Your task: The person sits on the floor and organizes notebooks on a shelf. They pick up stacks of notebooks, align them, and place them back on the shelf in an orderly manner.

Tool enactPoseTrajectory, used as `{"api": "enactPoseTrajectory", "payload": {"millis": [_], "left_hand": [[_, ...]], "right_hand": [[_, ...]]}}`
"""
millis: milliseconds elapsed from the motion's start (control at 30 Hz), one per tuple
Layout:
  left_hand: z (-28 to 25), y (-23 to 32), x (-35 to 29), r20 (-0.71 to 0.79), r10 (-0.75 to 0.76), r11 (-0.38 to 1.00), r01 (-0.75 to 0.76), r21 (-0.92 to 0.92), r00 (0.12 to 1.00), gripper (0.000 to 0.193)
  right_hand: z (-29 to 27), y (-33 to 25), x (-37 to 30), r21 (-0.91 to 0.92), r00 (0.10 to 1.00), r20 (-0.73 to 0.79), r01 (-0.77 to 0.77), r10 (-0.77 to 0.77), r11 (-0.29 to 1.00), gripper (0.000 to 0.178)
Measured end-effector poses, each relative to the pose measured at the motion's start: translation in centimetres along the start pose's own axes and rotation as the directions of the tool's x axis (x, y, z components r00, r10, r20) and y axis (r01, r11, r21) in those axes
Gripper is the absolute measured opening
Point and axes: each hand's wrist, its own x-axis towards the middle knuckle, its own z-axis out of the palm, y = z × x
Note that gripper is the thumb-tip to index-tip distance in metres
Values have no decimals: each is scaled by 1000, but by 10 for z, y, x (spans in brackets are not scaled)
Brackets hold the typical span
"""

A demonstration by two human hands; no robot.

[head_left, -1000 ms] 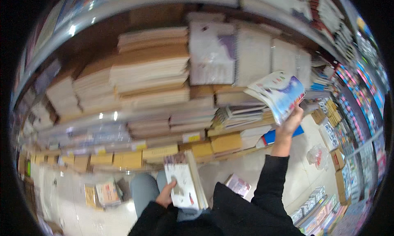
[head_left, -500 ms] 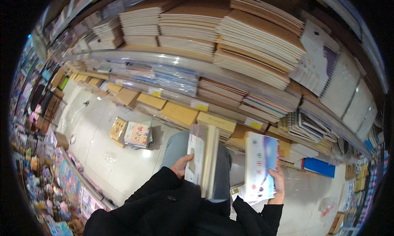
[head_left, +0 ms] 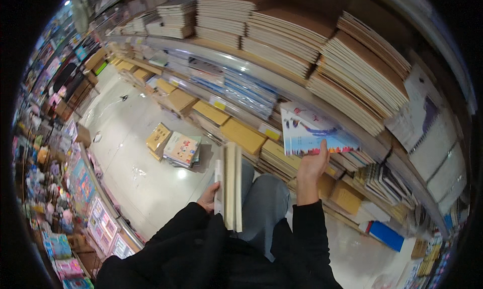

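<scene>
Big picture first: long shelves sweep across the top, packed with stacks of brown-covered notebooks along the upper tier and flatter bundles on the tier below, spiral-bound pads leaning at the right end. Below them runs the pale, glossy floor, with cardboard boxes lined up along the foot of the shelves and a small pile of colourful books sitting out on the floor, apart from that row. Now the hands: the left hand is wrapped around the lower edge of an upright stack of thin books, fingers closed on it, the stack standing on edge just above the person's dark sleeve and in front of the grey trousers. The right hand is raised toward the front edge of the middle shelf, thumb and fingers pinching the bottom of a blue-and-white booklet, which is held up flat against the shelf edge, well to the right of the stack.
</scene>
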Motion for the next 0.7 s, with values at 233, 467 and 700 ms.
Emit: {"api": "enactPoseTrajectory", "payload": {"millis": [233, 467, 700], "left_hand": [[12, -8, -4, 201, -39, 953, 97, -288, 979, 50], [34, 2, -45, 331, 106, 949, 4, -317, 938, 21], [8, 16, -89, 614, 292, 933, -76, -353, 733, 28]], "right_hand": [[22, 1, -37, -245, 897, 280, -276, 341, 929, 21], [62, 68, -62, -527, 467, 519, -484, 716, 698, 21], [183, 246, -66, -321, 489, 496, -664, 717, 675, 23]]}}
